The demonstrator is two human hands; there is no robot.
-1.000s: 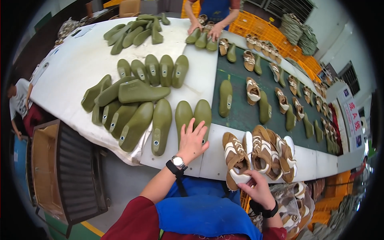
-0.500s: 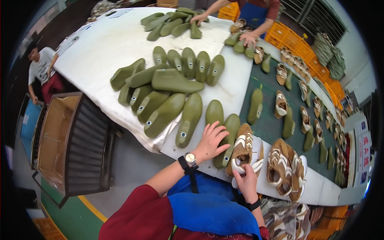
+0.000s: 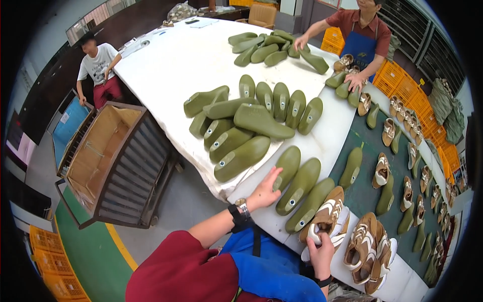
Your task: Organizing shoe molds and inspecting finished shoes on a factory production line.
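Observation:
Three olive-green shoe lasts lie side by side at the near table edge. My left hand (image 3: 264, 194) is closed on the near end of the leftmost last (image 3: 288, 166), its fingers along the left side. Beside that come a middle last (image 3: 302, 185) and a right last (image 3: 312, 204), each with a metal-rimmed hole. My right hand (image 3: 321, 254) pinches the heel of a brown sneaker (image 3: 329, 207) with white stripes, which sits against the right last. Under and beside it shows another shoe's white sole (image 3: 344, 226). A sneaker pair (image 3: 365, 246) stands farther right.
More lasts (image 3: 264, 121) lie in a cluster ahead on the white table (image 3: 176, 65). Rows of shoes and lasts cover the green mat (image 3: 370, 136). A co-worker (image 3: 359, 40) handles lasts across the table. Another person (image 3: 98, 68) stands by a slatted cart (image 3: 118, 161) at left.
The whole view has shifted, so things sit lower and farther right. The three near lasts now lie closer together in a row. My left hand has moved to their left side; my right keeps the sneaker's heel.

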